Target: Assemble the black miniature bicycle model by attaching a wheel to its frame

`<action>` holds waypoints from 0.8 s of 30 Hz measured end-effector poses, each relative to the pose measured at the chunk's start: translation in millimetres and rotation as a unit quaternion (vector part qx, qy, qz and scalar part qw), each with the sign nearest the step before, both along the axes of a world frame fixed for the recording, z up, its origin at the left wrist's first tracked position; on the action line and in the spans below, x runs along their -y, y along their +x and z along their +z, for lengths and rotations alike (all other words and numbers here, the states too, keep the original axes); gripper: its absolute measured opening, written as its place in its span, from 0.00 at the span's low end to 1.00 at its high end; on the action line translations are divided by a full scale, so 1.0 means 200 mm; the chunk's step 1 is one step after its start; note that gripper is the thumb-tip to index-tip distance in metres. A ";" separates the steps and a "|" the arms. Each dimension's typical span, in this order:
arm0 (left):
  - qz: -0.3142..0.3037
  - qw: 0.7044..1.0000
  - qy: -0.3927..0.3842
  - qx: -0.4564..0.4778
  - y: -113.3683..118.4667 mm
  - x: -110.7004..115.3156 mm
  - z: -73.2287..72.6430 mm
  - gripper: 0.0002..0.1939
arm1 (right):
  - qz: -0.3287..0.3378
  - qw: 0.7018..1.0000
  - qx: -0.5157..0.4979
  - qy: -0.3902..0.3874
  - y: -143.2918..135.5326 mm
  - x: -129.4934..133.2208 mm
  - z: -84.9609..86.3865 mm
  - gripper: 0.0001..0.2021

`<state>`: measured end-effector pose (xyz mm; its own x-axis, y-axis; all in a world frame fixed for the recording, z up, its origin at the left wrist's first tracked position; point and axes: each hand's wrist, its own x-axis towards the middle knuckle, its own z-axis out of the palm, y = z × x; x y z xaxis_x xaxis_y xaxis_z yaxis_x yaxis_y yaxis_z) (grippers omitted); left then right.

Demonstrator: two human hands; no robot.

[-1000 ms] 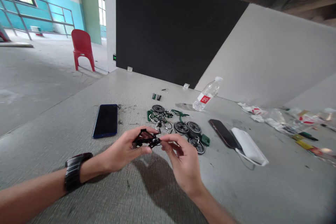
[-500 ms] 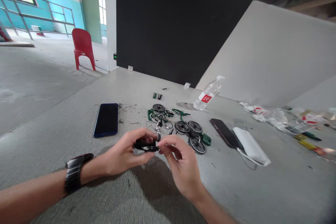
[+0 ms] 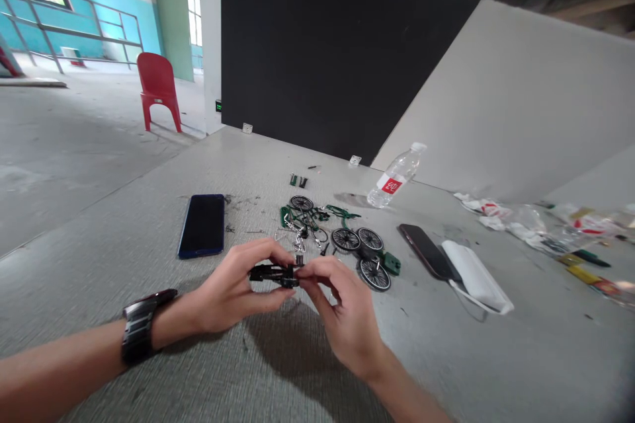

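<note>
Small black part (image 3: pixel 270 273) could slip or snap
Left hand (image 3: pixel 223 289) fingers hold it; right hand (image 3: pixel 346 307) fingers pinch its end — a hard push might do it.

Left forearm (image 3: pixel 74 351): bare, extended inward from the lower left edge; left hand (image 3: pixel 225 291) turned toward the middle, fingers bent above, thumb straight below, in a grip. Right forearm (image 3: pixel 409 386): bare, slanted up from the bottom edge; right hand (image 3: pixel 347 320) opposite, fingers curled, thumb and index tips pinched.
</note>
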<state>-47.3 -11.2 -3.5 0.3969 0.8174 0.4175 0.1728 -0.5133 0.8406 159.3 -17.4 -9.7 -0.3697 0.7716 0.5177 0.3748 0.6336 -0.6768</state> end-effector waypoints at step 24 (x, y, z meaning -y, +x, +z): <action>0.013 0.997 -0.050 0.057 0.01 0.03 0.00 0.10 | -0.011 0.998 0.003 -0.064 -0.03 0.01 0.01 0.02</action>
